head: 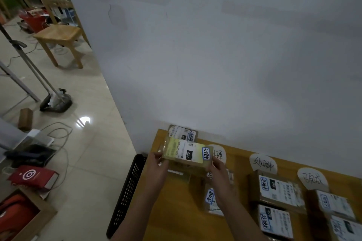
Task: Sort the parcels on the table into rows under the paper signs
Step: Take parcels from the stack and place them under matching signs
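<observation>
A labelled parcel was held up over the tabletop's far left corner, left hand gripped one end, right hand the other, a second parcel lay behind by the wall, more parcels sat in rows under round paper signs toward the right edge.

On the table, parcels lie before signs — basket left.
</observation>
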